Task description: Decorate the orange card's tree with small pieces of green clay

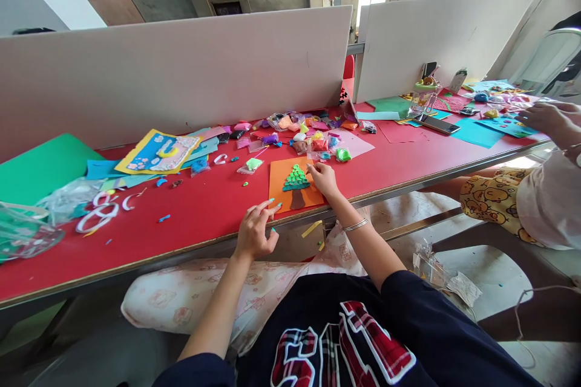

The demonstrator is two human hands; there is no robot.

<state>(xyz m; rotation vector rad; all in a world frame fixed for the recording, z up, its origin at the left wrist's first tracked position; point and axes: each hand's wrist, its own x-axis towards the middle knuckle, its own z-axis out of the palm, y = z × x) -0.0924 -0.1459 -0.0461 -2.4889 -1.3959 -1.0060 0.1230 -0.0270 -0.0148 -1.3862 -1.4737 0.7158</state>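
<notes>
An orange card (278, 176) lies at the front edge of the red table, bearing a tree (296, 178) of small clay pieces. The tree's crown runs from light green on top to teal at the bottom, over a brown trunk (297, 199). My left hand (258, 231) is open, its fingers spread, with fingertips at the card's lower left corner. On the card's right side, my right hand (323, 179) has its fingers curled together close to the crown. Whatever its fingertips may hold is too small to make out. A bag of green clay (251, 164) sits left of the card.
Several bags of colourful clay (318, 144) are heaped behind the card. Craft sheets (157, 152) and white strip rings (97, 217) lie to the left. A white partition (218, 69) stands behind. At right are a phone (436, 124) and another person's hand (547, 121).
</notes>
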